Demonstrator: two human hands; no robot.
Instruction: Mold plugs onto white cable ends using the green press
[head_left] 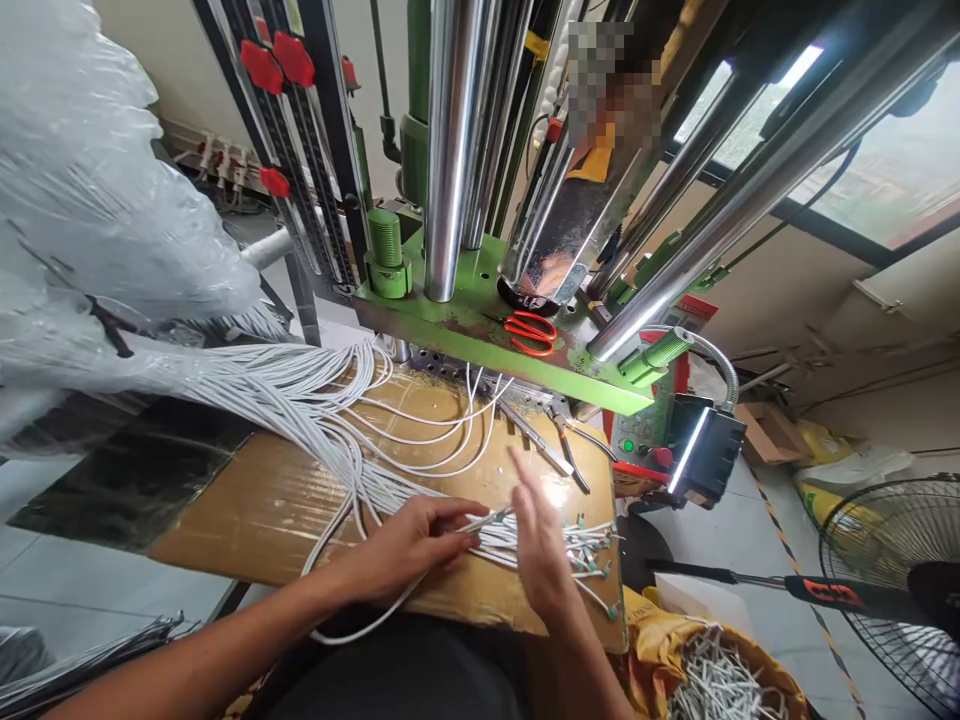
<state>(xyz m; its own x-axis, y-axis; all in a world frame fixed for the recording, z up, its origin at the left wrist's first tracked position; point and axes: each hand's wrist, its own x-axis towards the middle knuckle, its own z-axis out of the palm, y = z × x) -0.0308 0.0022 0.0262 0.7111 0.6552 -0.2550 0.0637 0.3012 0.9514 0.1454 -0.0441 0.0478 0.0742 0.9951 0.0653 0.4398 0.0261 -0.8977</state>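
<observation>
My left hand (405, 545) is closed around a white cable (478, 522), pinching it between thumb and fingers close to its teal-tipped end. To its right, my right hand (541, 545) is held on edge, fingers stretched out and slightly blurred, beside that cable end. Below both hands lies a bunch of white cables (499, 545), its teal-tipped ends fanned out at the board's right side. From the left a thick bundle of white cables (300, 420) runs under my left forearm side. Several cables loop up into the green machine (480, 345).
The brown board (247, 510) carries pliers (568, 445) and a metal rod-like tool (536, 440). Red-handled scissors (531, 332) lie on the machine's plate. A lamp (705, 450), a fan (892, 590) and a yellow sack (649, 640) of white offcuts stand at right.
</observation>
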